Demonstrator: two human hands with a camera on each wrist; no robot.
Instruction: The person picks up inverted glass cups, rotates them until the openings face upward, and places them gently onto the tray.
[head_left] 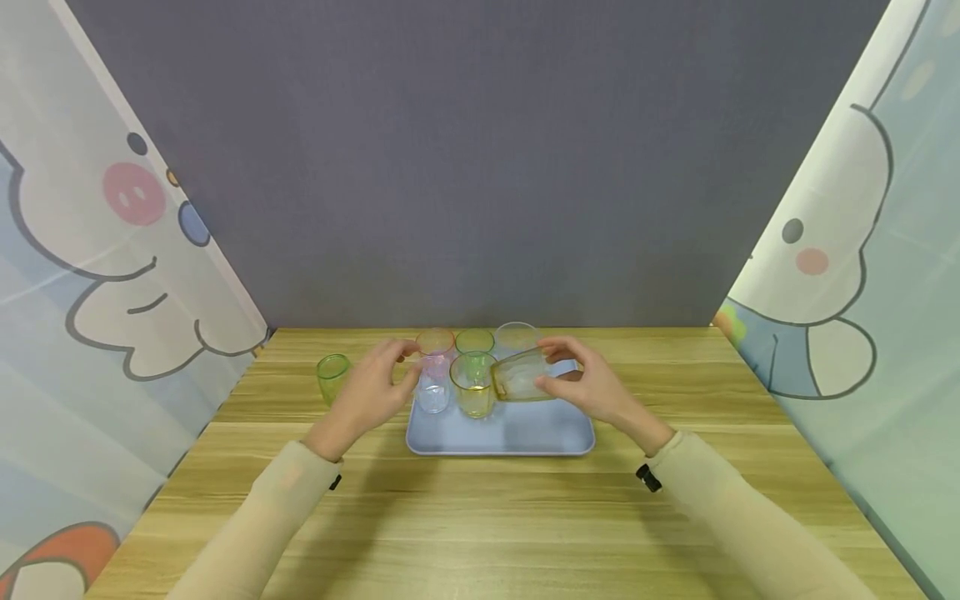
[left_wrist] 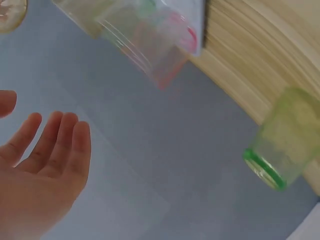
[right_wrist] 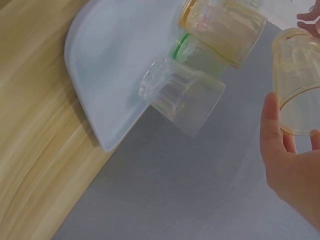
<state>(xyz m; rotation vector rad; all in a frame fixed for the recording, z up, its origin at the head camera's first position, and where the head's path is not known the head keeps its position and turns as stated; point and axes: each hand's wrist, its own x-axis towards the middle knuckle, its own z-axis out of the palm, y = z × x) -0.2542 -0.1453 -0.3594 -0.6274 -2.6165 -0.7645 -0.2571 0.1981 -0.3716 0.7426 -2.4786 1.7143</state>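
Observation:
My right hand (head_left: 588,385) grips a yellow glass (head_left: 519,377) tipped on its side, its mouth toward the left. Below it is the light blue tray (head_left: 525,435), and the held glass overlaps a standing yellow glass (head_left: 475,402) in the head view. Nothing is in my left hand (head_left: 371,387); its fingers are loosely bent beside a clear glass (head_left: 432,396) at the tray's left. The right wrist view shows thumb and fingers around the held glass (right_wrist: 299,65) close to its rim.
Along the tray's back stand a pink-rimmed glass (head_left: 435,340), a green glass (head_left: 476,341) and another clear glass (head_left: 517,335). A separate green glass (head_left: 332,379) stands on the wooden table (head_left: 480,525), left of the tray. A grey panel (head_left: 480,167) rises behind the table.

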